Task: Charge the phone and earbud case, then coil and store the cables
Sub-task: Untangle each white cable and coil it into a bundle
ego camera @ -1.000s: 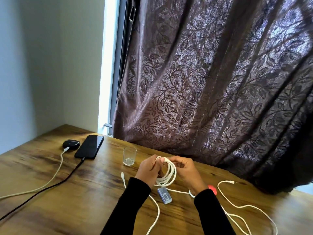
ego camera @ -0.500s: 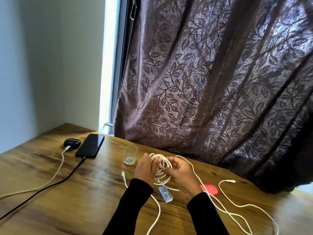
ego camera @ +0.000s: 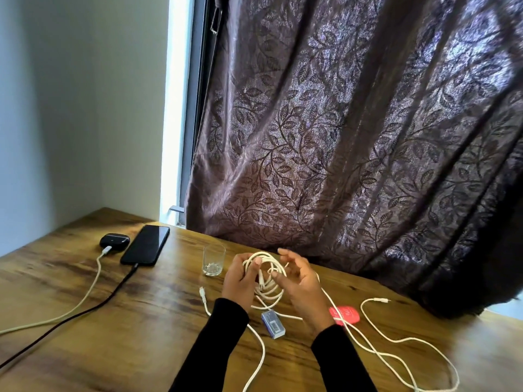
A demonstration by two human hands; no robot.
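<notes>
- The earbud case (ego camera: 114, 241) lay just left of the phone (ego camera: 146, 245) on the table (ego camera: 85, 357)
- The glass (ego camera: 214, 260) stood right of the phone, before the curtain (ego camera: 353, 137)

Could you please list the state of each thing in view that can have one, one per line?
Phone: flat, screen dark, black cable plugged in.
Earbud case: closed, white cable plugged in.
Glass: upright, nearly empty.
Coil: partly wound, tail loose on table.
Left hand: grips the coil.
Right hand: fingers spread, beside the coil.
Curtain: drawn.

Left grip (ego camera: 240, 278) curled tight, right grip (ego camera: 300, 281) loosely spread, both raised.
</notes>
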